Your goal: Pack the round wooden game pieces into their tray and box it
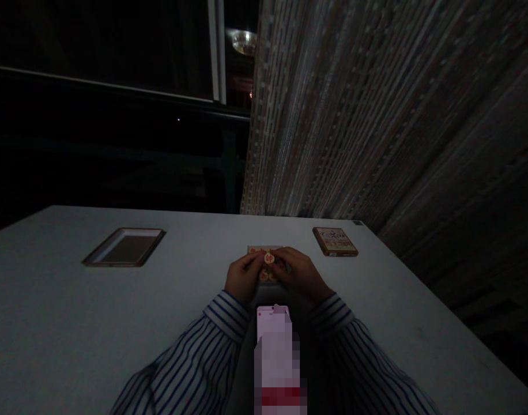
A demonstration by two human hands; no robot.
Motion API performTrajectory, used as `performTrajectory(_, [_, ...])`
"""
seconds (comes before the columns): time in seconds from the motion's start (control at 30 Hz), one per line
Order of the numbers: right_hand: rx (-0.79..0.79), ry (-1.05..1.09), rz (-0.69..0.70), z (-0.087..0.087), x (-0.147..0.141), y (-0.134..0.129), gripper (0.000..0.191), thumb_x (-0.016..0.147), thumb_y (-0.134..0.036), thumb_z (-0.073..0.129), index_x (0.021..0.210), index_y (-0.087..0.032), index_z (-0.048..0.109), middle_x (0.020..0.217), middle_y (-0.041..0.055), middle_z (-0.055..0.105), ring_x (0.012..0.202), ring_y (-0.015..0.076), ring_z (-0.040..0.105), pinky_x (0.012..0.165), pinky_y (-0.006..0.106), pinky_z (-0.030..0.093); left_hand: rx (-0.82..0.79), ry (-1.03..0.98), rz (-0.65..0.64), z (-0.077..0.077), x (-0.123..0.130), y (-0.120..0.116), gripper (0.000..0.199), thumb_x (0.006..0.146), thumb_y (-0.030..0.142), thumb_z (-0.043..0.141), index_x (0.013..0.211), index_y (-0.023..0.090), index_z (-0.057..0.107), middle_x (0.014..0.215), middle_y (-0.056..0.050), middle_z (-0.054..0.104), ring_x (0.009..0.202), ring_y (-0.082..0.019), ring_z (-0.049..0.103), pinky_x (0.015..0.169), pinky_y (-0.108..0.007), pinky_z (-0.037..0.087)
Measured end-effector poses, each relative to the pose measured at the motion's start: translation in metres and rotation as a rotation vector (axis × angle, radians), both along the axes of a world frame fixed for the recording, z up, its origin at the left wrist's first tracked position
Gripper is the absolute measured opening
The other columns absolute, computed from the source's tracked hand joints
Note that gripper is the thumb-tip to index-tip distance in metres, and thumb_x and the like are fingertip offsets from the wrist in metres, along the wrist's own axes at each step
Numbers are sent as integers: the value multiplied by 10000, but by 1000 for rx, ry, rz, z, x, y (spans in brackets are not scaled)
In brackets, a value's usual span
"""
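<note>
Both hands meet at the picture's centre, low over the white table [74,323], fingers curled in: left hand [242,276] and right hand [302,275] look to be pinching one round piece [269,258] between their fingertips. Piece sits just right of the left fingertips and just left of the right ones, so neither hand is clearly nearer; it's a disc, no long axis, flat face toward the camera. Other pieces [264,276] lie close together just below and behind it, partly covered by the fingers. Lit phone [273,323] at lower centre, between the striped sleeves, long axis running up the frame; most of its screen is pixelated. Shallow tray [128,251] left of centre, flat box [335,241] right of centre, both well apart from the hands. Writing: red Chinese-style character on the piece, exact reading unsure; box label has dark characters, too small to read; no brand legible.
</note>
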State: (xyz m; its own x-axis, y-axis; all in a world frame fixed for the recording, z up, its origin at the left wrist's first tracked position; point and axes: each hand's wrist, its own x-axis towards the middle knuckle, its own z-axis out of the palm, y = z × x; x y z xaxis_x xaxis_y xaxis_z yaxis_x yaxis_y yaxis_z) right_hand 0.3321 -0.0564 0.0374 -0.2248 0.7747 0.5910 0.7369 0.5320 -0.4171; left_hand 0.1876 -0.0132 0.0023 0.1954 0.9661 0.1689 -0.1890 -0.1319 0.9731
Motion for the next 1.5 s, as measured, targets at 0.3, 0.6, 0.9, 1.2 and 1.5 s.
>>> performTrajectory(0.3, [-108,14,-122,7,24,8,275,808,-274,538,1058,-186,611,946,66,642,792,155,585,747,298,459,111,358,277,-15,-19,21,329,786,376,467,919,153,669,934,-96,679,882,-204,612,808,-332,461])
performTrajectory(0.6, [-187,-22,-180,3,43,24,300,806,-332,521,1049,-189,625,943,59,660,744,151,588,718,309,455,155,482,200,-15,-20,21,289,776,307,445,920,201,672,920,-64,689,876,-213,612,794,-323,453])
performTrajectory(0.9, [-320,-222,-173,1,56,42,276,795,-319,532,1000,-180,656,923,75,676,771,169,606,698,269,450,148,471,193,-15,-19,23,306,786,299,419,937,195,664,940,-65,682,884,-210,608,800,-326,452])
performTrajectory(1.2, [-344,-292,-122,5,56,56,243,791,-320,538,944,-190,675,858,66,654,733,162,587,647,249,426,126,483,191,-15,-19,24,300,793,294,421,943,200,663,911,-53,684,847,-205,612,747,-304,461])
performTrajectory(1.5, [-370,-320,-94,-1,58,59,244,781,-326,543,929,-184,676,836,65,644,744,169,576,654,252,415,148,550,190,-16,-19,24,327,820,302,390,973,169,647,944,-75,672,873,-208,604,770,-315,455])
